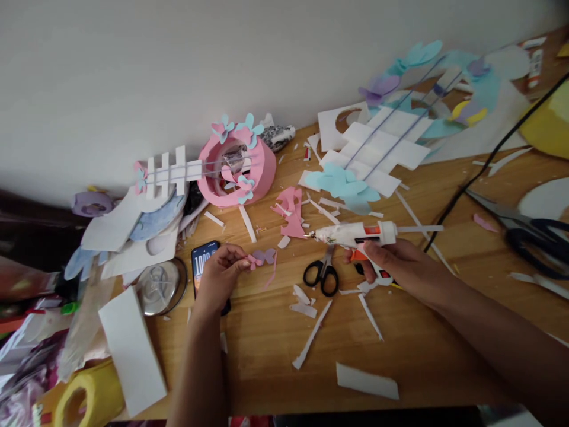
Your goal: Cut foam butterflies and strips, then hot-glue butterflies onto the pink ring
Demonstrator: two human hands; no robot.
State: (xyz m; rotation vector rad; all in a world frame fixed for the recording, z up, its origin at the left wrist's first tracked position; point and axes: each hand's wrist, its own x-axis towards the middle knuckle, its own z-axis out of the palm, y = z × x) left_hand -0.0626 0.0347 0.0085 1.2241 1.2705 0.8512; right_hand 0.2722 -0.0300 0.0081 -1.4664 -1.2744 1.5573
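Observation:
In my right hand [389,261] is a white glue gun [351,233], its nozzle pointing left and a clear glue stick [420,228] jutting from its back. My left hand [222,273] pinches a small pink paper butterfly [254,261] just above the table. Beside that lies a purple paper butterfly [268,256], with a thin pink strip [272,271] close by. Under my left hand and wrist, a phone [202,258] is partly covered. Black-handled scissors [322,276] rest below the gun's nozzle, and a cut pink paper scrap [291,210] lies above it.
A pink paper guitar [267,172] with butterflies leans by the wall. Farther right is a blue and white one [382,139]. A black cable [484,166] crosses the right side near large scissors [515,225]. A metal lid [157,287] and white block [132,350] sit at left.

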